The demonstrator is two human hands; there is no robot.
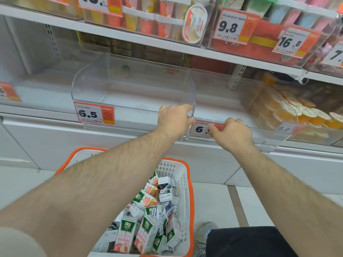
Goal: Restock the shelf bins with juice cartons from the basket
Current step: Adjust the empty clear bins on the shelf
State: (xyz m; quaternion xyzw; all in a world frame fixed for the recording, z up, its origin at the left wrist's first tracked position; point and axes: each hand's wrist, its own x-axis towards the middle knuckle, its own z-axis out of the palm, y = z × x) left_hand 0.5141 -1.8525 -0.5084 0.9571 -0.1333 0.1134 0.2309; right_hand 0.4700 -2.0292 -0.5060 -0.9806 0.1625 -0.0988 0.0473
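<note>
The small white-and-green juice cartons (146, 216), printed with "100%" and pictures of orange fruit, lie jumbled in the white plastic basket with an orange rim (182, 184) on the floor, directly below the clear plastic shelf bin (130, 82) that stands empty on the white shelf. On that bin's front hangs an orange-and-white price tag reading "6.5" (93, 114). The left hand (174, 118) grips the bin's right front corner, thumb hooked over the rim. Just right of it, the right hand (231, 133) pinches the front edge of the neighbouring clear bin (232, 89), partly covering a second tag (202, 129) that begins "6.". Further right sits a bin of orange jelly cups (297, 112); on the shelf above the empty bin, tags read "9.8" (230, 26) and "16.8" (291, 42).
</note>
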